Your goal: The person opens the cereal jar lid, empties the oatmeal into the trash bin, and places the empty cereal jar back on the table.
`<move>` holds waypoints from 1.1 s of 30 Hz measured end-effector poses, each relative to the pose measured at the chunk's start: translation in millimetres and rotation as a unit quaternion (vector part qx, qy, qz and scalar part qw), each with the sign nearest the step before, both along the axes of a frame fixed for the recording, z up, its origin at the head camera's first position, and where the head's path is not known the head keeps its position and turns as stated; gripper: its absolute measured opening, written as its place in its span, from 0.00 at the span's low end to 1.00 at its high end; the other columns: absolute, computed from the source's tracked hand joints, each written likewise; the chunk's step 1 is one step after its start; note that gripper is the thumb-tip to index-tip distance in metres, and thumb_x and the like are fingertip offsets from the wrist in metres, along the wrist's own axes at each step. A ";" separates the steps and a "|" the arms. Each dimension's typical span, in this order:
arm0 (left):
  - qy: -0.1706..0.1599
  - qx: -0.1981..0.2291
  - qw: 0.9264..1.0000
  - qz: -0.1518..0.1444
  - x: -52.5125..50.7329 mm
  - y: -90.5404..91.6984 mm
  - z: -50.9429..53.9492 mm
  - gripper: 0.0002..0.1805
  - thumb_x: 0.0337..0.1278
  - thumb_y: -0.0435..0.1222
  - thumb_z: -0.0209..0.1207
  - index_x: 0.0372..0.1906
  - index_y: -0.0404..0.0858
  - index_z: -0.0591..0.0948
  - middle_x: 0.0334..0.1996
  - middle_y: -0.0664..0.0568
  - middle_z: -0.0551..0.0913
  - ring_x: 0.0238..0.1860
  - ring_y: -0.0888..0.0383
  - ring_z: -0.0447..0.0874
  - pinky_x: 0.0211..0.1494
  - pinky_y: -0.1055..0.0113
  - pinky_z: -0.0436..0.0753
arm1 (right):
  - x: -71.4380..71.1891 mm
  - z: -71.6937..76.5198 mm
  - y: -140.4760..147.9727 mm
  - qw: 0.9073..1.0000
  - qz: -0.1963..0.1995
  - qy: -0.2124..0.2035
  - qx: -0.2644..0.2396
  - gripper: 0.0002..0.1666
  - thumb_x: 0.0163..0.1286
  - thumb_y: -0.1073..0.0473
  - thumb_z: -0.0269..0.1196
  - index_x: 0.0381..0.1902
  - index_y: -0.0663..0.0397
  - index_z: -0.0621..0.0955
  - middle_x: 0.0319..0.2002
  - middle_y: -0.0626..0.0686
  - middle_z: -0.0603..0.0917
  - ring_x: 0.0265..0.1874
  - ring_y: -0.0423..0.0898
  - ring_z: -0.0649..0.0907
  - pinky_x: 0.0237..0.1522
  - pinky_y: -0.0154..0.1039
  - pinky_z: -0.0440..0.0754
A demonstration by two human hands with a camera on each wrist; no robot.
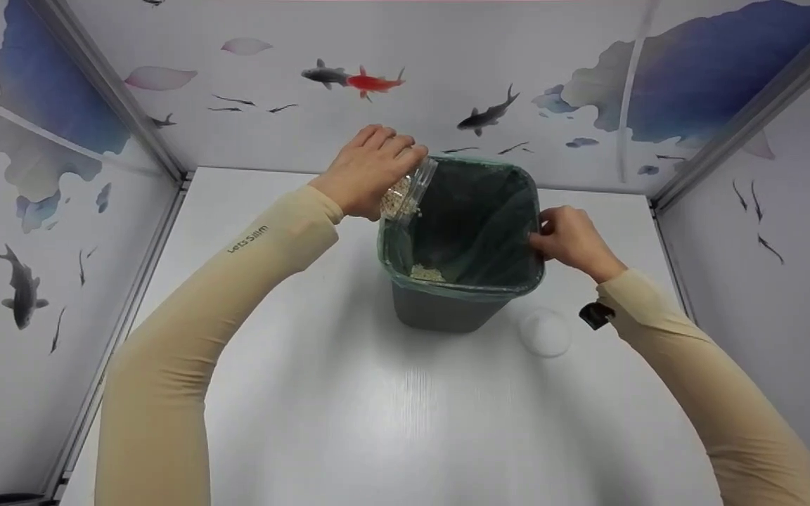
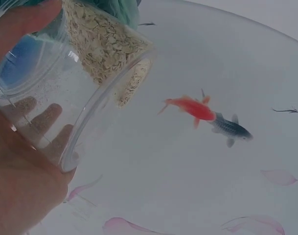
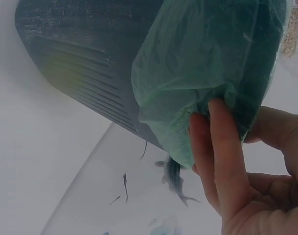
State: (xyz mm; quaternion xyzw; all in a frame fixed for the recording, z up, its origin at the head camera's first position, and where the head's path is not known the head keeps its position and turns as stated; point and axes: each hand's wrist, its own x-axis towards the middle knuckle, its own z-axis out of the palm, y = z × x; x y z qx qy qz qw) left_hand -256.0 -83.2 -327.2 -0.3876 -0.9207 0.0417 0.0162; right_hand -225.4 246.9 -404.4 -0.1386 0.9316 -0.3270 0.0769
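Head view: upper centre, the left hand [image 1: 375, 172] grips a tilted clear jar [image 1: 403, 197] at the bin [image 1: 440, 310]'s left rim; right of centre, the right hand [image 1: 577, 242] pinches the green liner [image 1: 479, 228]. Left wrist: pale flakes [image 2: 105, 44] lie in the jar, upper left. Right wrist: the pinch shows lower right.

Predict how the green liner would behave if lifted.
The green liner would probably flop: it creases beside the right hand. Thin film suggests lightness, though it might catch, being folded over the bin's edge.
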 end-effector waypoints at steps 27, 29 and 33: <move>0.003 -0.009 1.000 -0.007 1.9 2.1 -0.5 0.49 0.39 0.36 0.73 0.70 0.37 0.60 0.66 0.39 0.65 0.66 0.40 0.59 0.72 0.50 0.49 | 6.4 5.0 0.8 0.994 0.018 0.054 0.090 0.13 0.58 0.62 0.63 0.34 0.71 0.81 0.25 0.61 0.84 0.23 0.52 0.81 0.24 0.43 0.75; 0.003 -0.009 1.000 -0.008 1.6 2.6 -1.3 0.49 0.38 0.37 0.73 0.70 0.37 0.61 0.65 0.39 0.65 0.66 0.40 0.59 0.72 0.50 0.49 | 6.8 5.4 1.0 0.995 0.018 0.049 0.090 0.14 0.59 0.62 0.63 0.35 0.72 0.81 0.26 0.61 0.84 0.23 0.53 0.82 0.24 0.43 0.76; 0.001 -0.010 1.000 -0.009 0.8 4.6 -2.4 0.50 0.38 0.38 0.73 0.70 0.38 0.60 0.66 0.40 0.65 0.66 0.40 0.59 0.72 0.50 0.49 | 7.2 5.1 1.2 0.995 0.016 0.045 0.089 0.14 0.59 0.62 0.63 0.36 0.72 0.81 0.27 0.62 0.85 0.24 0.53 0.82 0.26 0.44 0.77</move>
